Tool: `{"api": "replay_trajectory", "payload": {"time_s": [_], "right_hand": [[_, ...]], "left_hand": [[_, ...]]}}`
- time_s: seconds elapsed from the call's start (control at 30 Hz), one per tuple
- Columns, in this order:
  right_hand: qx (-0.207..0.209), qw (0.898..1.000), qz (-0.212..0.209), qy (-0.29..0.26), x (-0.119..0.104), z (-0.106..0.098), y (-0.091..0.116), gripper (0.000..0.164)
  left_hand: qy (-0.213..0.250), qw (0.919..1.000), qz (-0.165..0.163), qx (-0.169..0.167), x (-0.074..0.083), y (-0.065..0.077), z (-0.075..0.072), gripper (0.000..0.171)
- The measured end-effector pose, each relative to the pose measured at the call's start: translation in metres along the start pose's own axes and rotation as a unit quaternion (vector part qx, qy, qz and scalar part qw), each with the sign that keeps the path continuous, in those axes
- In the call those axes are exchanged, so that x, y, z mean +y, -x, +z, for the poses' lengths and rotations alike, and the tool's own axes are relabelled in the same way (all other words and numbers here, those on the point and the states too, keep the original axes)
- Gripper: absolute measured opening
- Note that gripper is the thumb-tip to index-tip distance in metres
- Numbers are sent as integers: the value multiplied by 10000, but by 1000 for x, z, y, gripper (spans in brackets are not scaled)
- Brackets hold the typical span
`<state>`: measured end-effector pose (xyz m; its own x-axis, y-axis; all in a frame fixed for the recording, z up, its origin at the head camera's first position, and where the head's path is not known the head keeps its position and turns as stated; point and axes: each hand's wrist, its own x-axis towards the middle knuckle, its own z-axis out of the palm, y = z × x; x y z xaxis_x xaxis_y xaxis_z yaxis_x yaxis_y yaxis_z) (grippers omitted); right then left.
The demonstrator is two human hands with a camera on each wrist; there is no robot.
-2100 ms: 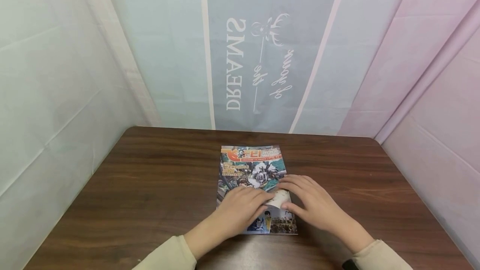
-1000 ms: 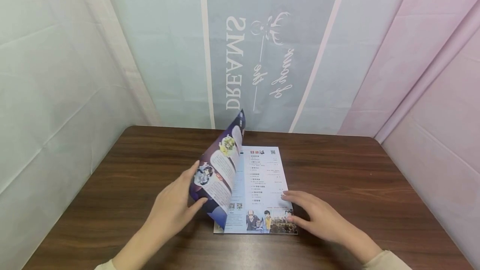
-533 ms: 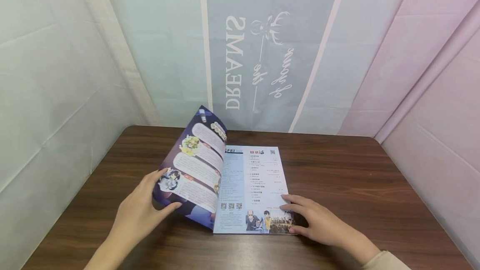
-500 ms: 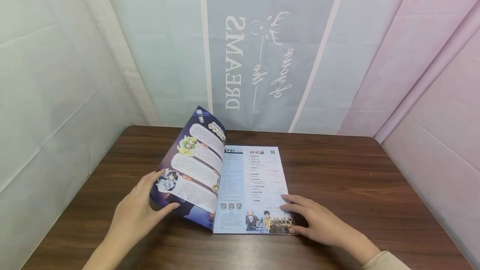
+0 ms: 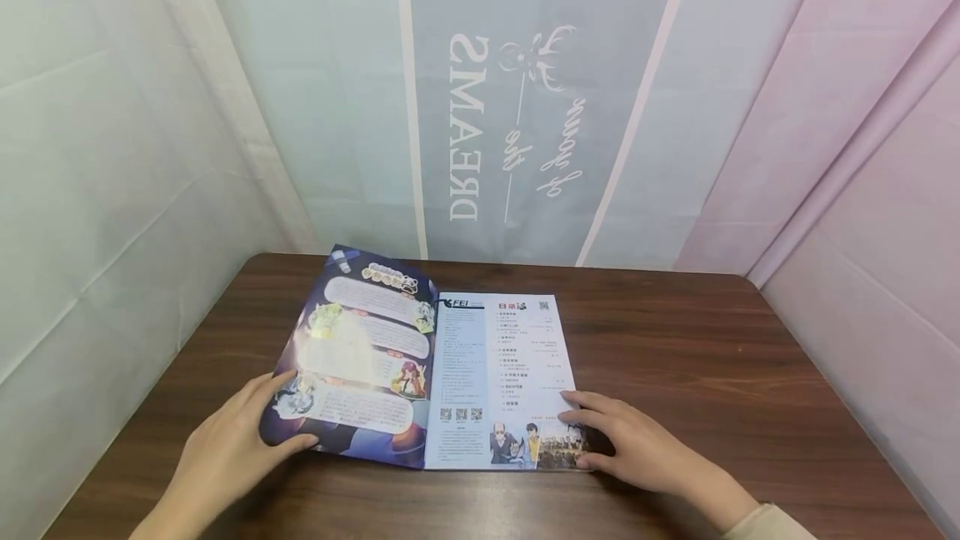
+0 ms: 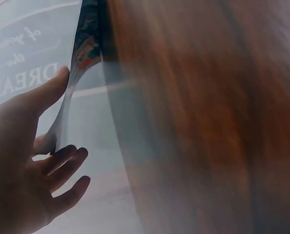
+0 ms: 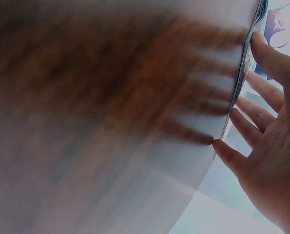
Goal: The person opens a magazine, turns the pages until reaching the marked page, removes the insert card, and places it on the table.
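Note:
An open magazine (image 5: 525, 365) lies on the dark wooden table, a contents page on its right side. Its front cover (image 5: 360, 348), purple and blue on the inside, is swung out to the left and slopes up from the spine. My left hand (image 5: 228, 436) grips the cover's outer edge, thumb on the printed inside. In the left wrist view, thumb and fingers stand on either side of the bent cover (image 6: 87, 46). Fingertips of my right hand (image 5: 637, 444) rest along the magazine's lower right edge; the right wrist view shows them touching the page stack (image 7: 241, 73).
The wooden table (image 5: 712, 357) has rounded far corners. Behind it hangs a pale cloth backdrop (image 5: 517, 232) with mirrored lettering, and cloth walls (image 5: 885, 290) stand on both sides.
The left hand has turned the magazine's cover over to the left and lowered it, baring the contents page. The right hand has shifted slightly to the page's lower right edge and stayed there.

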<state>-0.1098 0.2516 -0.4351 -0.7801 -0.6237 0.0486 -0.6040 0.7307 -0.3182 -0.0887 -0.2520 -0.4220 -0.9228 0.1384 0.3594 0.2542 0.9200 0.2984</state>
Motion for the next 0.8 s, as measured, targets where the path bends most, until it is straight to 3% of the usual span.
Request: {"api": "replay_trajectory", "payload": {"time_s": [0.33, 0.6, 0.8], "right_hand": [[27, 9999, 122, 26, 3, 4, 0, 51], [-91, 9997, 229, -90, 3, 3, 0, 53], [5, 9999, 135, 4, 3, 3, 0, 52]], "left_hand": [[291, 9910, -128, -1302, -19, 3, 8, 85], [229, 9864, 141, -1621, -31, 0, 12, 75], [105, 9870, 567, -1497, -35, -2, 13, 66]]}}
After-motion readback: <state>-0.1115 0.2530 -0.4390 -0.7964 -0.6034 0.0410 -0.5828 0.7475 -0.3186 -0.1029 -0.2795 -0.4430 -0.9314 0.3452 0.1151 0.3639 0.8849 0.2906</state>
